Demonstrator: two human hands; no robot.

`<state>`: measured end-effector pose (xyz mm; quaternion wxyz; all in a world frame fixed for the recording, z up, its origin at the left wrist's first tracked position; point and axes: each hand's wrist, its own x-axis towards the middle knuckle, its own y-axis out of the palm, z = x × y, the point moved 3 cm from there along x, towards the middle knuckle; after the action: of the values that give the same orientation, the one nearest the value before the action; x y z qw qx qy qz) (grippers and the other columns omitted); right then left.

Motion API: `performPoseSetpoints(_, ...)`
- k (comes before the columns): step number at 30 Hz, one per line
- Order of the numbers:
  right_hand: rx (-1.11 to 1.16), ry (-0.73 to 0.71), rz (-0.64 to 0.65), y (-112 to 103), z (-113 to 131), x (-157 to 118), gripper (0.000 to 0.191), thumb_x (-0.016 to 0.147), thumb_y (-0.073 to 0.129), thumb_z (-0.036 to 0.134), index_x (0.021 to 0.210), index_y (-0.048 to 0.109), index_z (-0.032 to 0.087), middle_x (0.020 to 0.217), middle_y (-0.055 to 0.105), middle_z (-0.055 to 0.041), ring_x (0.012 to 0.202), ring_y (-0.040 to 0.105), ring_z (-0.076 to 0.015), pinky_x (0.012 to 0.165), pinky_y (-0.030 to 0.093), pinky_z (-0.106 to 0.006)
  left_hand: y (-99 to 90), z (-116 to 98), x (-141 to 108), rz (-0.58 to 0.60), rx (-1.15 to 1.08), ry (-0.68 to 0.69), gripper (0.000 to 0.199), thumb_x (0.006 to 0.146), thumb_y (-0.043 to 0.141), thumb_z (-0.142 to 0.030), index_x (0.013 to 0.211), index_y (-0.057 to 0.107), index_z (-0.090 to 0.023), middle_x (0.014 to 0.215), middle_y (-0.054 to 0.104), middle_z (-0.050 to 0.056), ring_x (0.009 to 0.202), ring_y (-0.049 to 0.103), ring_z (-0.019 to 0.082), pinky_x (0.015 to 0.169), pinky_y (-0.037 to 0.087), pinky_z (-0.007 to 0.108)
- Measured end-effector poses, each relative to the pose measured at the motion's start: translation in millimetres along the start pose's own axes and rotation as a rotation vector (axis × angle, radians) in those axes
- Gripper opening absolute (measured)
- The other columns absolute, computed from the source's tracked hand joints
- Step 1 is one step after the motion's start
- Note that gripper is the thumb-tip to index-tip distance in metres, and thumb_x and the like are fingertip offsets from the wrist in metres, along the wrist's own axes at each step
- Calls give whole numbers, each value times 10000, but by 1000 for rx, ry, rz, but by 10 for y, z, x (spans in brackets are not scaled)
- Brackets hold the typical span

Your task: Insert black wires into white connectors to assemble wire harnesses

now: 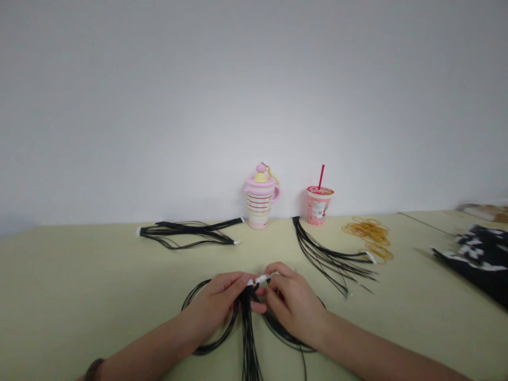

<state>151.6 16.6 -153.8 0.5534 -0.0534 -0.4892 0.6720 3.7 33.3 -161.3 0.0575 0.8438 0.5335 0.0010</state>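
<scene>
Between my two hands is a bundle of black wires (246, 333) with white connectors at its end. My left hand (222, 299) is closed round the wires, its thumb by a white connector (250, 283). Close beside it, my right hand (293, 304) pinches another white connector (262, 279) at the fingertips. Wires loop out to both sides below the hands, and the middle strands hang straight toward me. The undersides of the fingers and some wire ends are hidden.
Behind lie two more black wire bundles, one at left (190, 230) and one at right (325, 251). A pink striped mug (259, 203) and a pink cup with a red straw (318, 206) stand by the wall. Yellow rubber bands (369, 233) and black-and-white fabric (482, 251) lie at right.
</scene>
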Motion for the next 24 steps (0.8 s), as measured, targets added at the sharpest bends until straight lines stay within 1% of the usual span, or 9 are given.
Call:
performPoseSetpoints(4,40,-3,-43,13,-26,17,197,780,452,98,632,573,144,867,569,-51,797,565,-117,700,445,-221,22,-5,18,-30,-139,-29,228,759,549,-288,851,672,-120,897,681,97,844,637,226,802,482,323)
performPoseSetpoints(7,128,56,-93,3,-55,46,157,745,512,135,605,582,144,905,579,-75,851,573,-151,677,464,-239,-10,-25,43,-136,-276,-60,137,751,550,-187,766,659,-105,849,687,107,849,636,220,840,478,338)
performPoseSetpoints(9,280,146,-102,-29,-83,78,73,701,555,167,732,616,143,1121,507,-103,710,592,-121,551,474,-232,-68,-25,70,-245,-333,-61,116,756,531,-137,756,633,-81,832,684,125,826,643,210,853,479,342)
performPoseSetpoints(11,507,293,-110,-90,-133,121,182,670,576,212,835,601,140,1219,427,-123,534,545,-60,418,434,-211,-132,-7,97,-354,-361,-48,106,762,517,-120,766,606,-61,838,679,145,803,649,201,841,490,327)
performPoseSetpoints(12,622,382,-115,-130,-168,145,210,662,580,231,849,588,135,1148,477,-122,477,506,-39,381,405,-196,-155,4,107,-393,-362,-39,102,765,515,-121,771,595,-57,837,677,151,791,652,199,830,497,320)
performPoseSetpoints(14,809,545,-158,-229,-256,191,217,645,589,241,824,567,121,823,567,-60,431,438,-30,350,333,-159,-169,24,116,-423,-354,-25,99,765,525,-137,786,585,-62,826,678,151,771,656,200,809,506,316)
performPoseSetpoints(16,893,637,-225,-330,-356,230,215,621,599,228,798,553,115,564,463,29,412,366,-28,338,247,-138,-144,23,104,-395,-328,-19,104,764,534,-155,794,591,-74,809,683,135,756,658,197,790,511,306)
performPoseSetpoints(21,807,667,-306,-380,-533,220,186,630,580,265,752,542,130,469,297,91,380,256,-30,331,152,-157,-82,-64,49,-254,-174,-38,161,766,533,-218,777,621,-83,778,690,99,456,591,106,517,493,205)
performPoseSetpoints(24,683,655,-285,-308,-533,174,172,636,585,280,722,569,132,471,346,77,377,278,-37,349,173,-170,-136,-68,62,-290,-300,-130,150,748,554,-188,806,618,-65,819,688,115,469,587,88,523,498,186)
